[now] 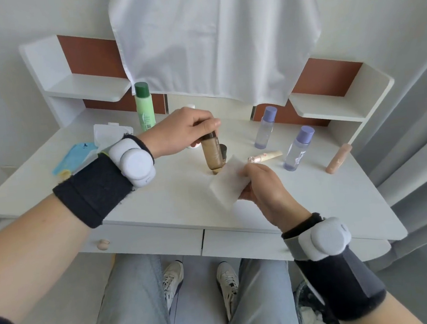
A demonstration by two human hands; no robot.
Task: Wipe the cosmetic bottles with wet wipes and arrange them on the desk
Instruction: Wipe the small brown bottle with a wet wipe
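Observation:
My left hand (181, 131) grips the top of a tan foundation bottle (211, 153), holding it upright above the middle of the white desk (159, 200). A dark smaller bottle (223, 150) stands just behind it. My right hand (263, 186) pinches a white wet wipe (228, 185) just right of and below the tan bottle. Two clear bottles with lilac caps (266, 127) (299, 147) stand to the right. A tall green bottle (145, 107) stands at the back left. A patterned tube (265, 156) and a peach tube (338, 158) lie on the desk.
A wet-wipe pack (78, 158) with its white lid (111, 132) open lies at the desk's left. A white cloth (212, 40) hangs over the mirror behind. Shelves (84, 89) flank both sides. A waste bin (312, 313) sits on the floor at lower right.

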